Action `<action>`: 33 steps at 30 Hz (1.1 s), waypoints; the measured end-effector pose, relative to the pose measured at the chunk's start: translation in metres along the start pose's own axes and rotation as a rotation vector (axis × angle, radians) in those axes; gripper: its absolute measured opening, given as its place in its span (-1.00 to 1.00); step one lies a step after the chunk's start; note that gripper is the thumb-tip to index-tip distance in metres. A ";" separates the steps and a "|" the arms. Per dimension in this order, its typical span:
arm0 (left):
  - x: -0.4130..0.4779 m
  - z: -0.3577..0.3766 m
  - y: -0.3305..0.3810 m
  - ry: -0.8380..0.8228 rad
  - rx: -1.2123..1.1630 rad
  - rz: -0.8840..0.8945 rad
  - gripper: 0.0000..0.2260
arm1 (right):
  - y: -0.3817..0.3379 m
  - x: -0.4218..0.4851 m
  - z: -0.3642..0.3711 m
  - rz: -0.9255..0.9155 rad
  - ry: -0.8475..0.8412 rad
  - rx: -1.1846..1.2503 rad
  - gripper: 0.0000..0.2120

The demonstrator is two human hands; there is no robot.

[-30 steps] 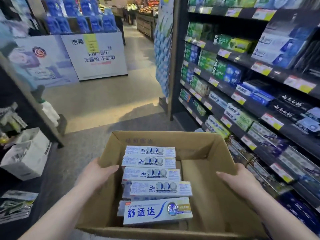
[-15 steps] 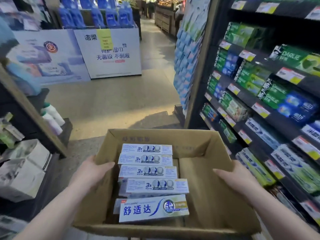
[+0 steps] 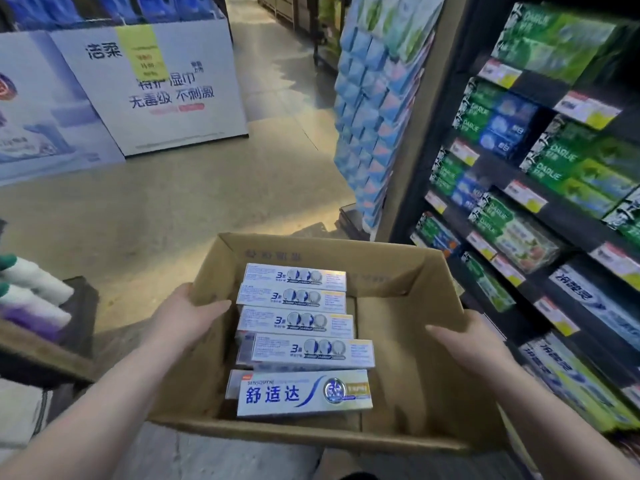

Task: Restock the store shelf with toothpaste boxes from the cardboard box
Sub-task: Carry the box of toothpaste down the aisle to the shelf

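Note:
I carry an open cardboard box (image 3: 398, 268) in front of me. My left hand (image 3: 183, 317) grips its left wall, thumb inside. My right hand (image 3: 474, 344) grips its right wall the same way. Several white and blue toothpaste boxes (image 3: 301, 348) lie stacked in the box's left half; the nearest one (image 3: 304, 393) shows its front label. The right half of the box floor is bare. The store shelf (image 3: 540, 209) with toothpaste stands close on my right.
Green, blue and white toothpaste packs with price tags fill the dark shelves on the right. A hanging rack of blue packets (image 3: 374, 109) covers the shelf's end. A white promotional display (image 3: 152, 84) stands across the aisle. Bottles (image 3: 31, 292) sit on a low shelf at left.
The view has moved forward and swung toward the shelf, which now looms closer on the right. Both hands keep the same hold on the box.

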State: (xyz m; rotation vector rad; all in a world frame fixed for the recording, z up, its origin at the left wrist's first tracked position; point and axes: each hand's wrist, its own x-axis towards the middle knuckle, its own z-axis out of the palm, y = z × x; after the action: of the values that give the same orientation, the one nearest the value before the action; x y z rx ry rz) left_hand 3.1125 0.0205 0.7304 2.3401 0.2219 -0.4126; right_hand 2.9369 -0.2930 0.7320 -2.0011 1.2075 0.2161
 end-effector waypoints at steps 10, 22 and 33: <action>0.203 0.047 0.102 -0.056 0.130 0.029 -0.54 | -0.103 0.167 0.023 0.145 -0.056 0.181 -0.39; 0.401 0.106 0.184 -0.157 0.190 0.036 -0.53 | -0.187 0.316 0.060 0.432 -0.089 0.349 -0.37; 0.628 0.158 0.224 -0.396 0.281 0.129 -0.53 | -0.276 0.423 0.178 0.650 0.118 0.449 -0.51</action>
State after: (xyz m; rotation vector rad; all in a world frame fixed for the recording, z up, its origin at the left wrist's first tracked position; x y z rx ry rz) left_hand 3.7241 -0.2256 0.5436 2.4634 -0.1877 -0.8749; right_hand 3.4286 -0.3887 0.5437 -1.2097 1.7772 0.1259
